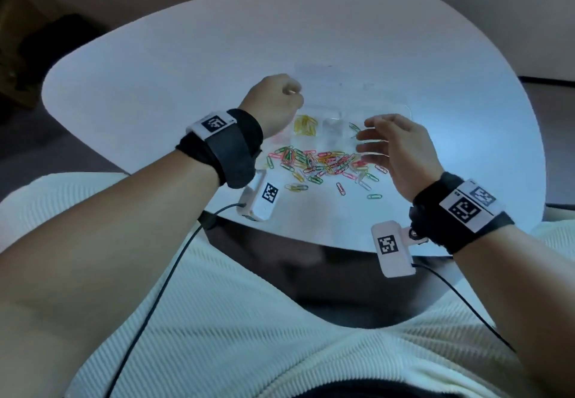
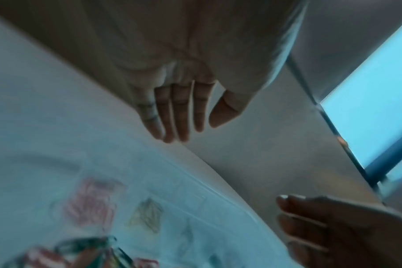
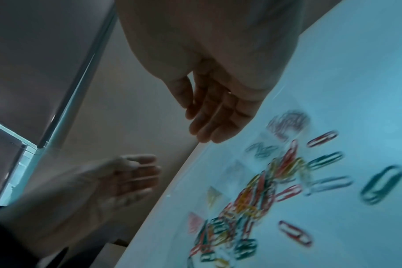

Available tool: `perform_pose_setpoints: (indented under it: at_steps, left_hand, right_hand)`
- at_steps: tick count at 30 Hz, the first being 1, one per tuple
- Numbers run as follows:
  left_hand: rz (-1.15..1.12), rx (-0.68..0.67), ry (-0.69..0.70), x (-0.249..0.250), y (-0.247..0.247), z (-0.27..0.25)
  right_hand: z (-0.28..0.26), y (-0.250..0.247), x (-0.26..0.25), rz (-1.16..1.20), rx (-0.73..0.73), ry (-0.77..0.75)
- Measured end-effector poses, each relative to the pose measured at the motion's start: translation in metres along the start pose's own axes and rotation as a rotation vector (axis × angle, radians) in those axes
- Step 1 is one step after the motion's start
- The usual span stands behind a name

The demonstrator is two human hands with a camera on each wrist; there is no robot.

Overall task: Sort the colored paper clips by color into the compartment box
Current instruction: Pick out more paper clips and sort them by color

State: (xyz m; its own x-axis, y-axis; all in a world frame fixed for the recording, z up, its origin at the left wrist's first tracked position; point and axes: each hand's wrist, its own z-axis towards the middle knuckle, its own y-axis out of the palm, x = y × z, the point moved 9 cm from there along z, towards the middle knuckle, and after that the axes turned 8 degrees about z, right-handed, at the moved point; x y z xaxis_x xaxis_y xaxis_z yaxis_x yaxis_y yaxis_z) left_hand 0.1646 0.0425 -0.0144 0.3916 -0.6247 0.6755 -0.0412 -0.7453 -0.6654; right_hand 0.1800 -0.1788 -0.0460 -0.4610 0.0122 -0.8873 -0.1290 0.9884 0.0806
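Left hand: the left hand (image 1: 273, 101) hovers over the box's left end; the wrist views show straight, empty fingers.
Right hand: the right hand (image 1: 395, 145) is relaxed, holding nothing, above the pile.
Clips: mixed paper clips (image 1: 320, 164) lie on the table (image 1: 186, 86), just in front of the clear box (image 1: 339, 123).
Sorted: yellow clips (image 1: 306, 125) fill 1 compartment.
Advice: pinch 1 clip, check its color, then drop it low.

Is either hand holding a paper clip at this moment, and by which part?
Nothing is held: the left hand and the right hand both show straight, empty fingers.
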Motion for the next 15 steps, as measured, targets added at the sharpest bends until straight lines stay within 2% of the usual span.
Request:
perform_pose_setpoints:
  at_steps: [3, 6, 11, 15]
  left_hand:
    - [0.139, 0.029, 0.179, 0.021, 0.004, -0.021]
    - [0.267, -0.066, 0.304, 0.031, 0.031, -0.037]
    - [0.505, -0.274, 0.387, 0.022, 0.087, -0.047]
    - [0.61, -0.366, 0.456, 0.02, 0.122, -0.047]
  right_hand:
    - [-0.005, -0.014, 0.013, -0.239, -0.038, 0.031]
    - [-0.007, -0.017, 0.027, -0.5, -0.079, 0.038]
    - [-0.003, -0.043, 0.043, -0.879, -0.014, 0.027]
    - [-0.004, -0.059, 0.057, -1.009, -0.013, 0.044]
